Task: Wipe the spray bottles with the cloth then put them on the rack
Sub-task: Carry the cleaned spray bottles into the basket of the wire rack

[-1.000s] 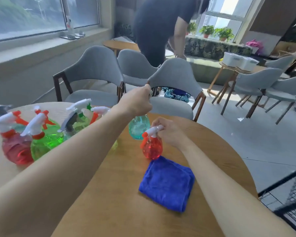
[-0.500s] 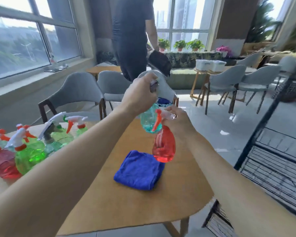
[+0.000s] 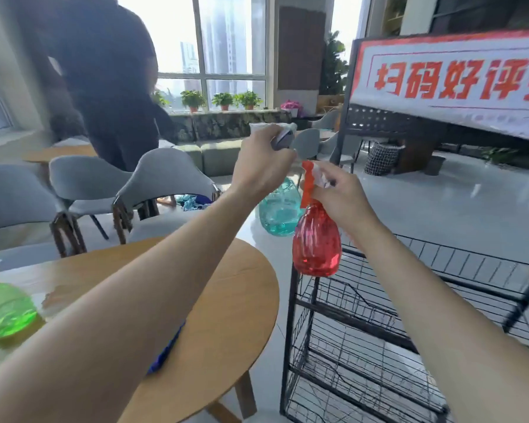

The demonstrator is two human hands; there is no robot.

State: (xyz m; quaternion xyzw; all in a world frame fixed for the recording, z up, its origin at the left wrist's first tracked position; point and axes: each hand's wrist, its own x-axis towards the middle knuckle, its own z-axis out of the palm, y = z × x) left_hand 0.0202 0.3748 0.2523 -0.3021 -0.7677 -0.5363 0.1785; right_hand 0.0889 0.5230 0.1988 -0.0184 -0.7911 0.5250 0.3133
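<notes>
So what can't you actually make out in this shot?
All head view.
Blue cloth: nearly all hidden under the left forearm.
Teal bottle: spray head wrapped by the left hand.
Red bottle: spray head partly covered by the right hand.
Green bottle: blurred, cut by the left edge.
Sign: lettering runs off the right edge.

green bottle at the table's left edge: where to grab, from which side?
Green bottle: probably the narrow neck just under the trigger head, coming from above. It stands upright and its body is wide and rounded, a poor fit for fingers. The right hand carries the red bottle by that same part.
</notes>
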